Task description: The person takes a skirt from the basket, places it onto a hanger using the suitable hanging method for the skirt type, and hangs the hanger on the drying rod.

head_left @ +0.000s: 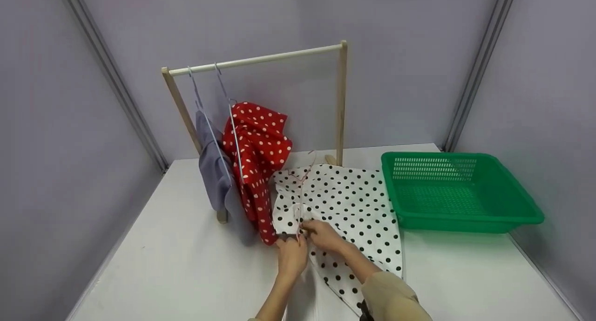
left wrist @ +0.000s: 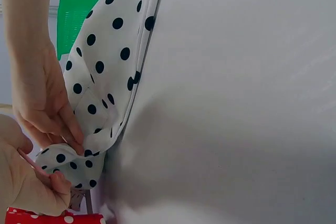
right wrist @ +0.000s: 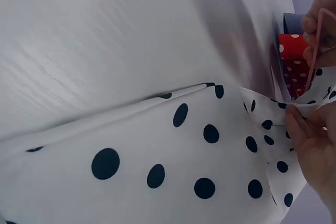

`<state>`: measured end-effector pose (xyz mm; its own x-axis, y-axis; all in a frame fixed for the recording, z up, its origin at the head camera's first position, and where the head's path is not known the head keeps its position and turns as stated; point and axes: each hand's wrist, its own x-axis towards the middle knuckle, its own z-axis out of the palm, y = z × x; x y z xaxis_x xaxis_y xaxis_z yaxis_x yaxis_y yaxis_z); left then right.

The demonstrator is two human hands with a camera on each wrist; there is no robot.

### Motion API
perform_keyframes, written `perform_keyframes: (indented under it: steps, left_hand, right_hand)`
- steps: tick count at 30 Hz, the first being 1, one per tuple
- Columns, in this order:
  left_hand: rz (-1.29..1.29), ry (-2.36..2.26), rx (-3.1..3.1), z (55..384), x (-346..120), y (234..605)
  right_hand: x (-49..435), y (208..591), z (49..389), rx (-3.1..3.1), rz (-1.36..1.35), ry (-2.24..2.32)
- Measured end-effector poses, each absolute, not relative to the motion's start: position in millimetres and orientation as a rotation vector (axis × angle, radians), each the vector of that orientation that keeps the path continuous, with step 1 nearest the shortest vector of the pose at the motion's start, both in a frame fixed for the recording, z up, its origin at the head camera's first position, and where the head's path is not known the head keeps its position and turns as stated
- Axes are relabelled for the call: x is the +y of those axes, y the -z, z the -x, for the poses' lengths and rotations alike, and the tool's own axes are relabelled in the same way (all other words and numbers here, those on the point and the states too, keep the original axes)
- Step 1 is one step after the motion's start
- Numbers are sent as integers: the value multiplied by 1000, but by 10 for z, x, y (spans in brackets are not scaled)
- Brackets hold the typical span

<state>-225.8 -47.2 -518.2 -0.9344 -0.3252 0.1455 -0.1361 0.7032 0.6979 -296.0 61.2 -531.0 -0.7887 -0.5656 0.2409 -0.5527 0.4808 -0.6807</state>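
A white cloth garment with black dots [head_left: 358, 200] lies spread on the table, with a pink wire hanger [head_left: 301, 195] over its left part. My left hand [head_left: 293, 256] grips the near end of that hanger; the pink wire [right wrist: 316, 45] passes between its fingers in the right wrist view. Just right of it, my right hand [head_left: 326, 235] pinches the garment's edge between thumb and fingers. Seen from the left wrist, the right hand [left wrist: 47, 98] bunches the dotted cloth [left wrist: 73, 169] close to the left hand [left wrist: 37, 187]. The garment's far side is out of both wrist views.
Behind stands a rack with a pale rail [head_left: 265, 58] and wooden posts. A red dotted garment [head_left: 256, 148] and a grey-purple garment [head_left: 212, 172] hang at its left on hangers, the red one reaching beside my left hand. A green basket [head_left: 465, 221] sits at the right.
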Motion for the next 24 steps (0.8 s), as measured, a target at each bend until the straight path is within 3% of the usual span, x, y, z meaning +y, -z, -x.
perform_keyframes:
  steps: [7, 24]
  left_hand:
    - [-342, 1104, -2678, 2252, -468, 5201]
    - [-188, 1147, -2725, 2215, -551, 5314]
  right_hand:
    - [562, 5194, 2924, 2685, 636, 1557]
    - [363, 5178, 2745, 2841, 575, 1474]
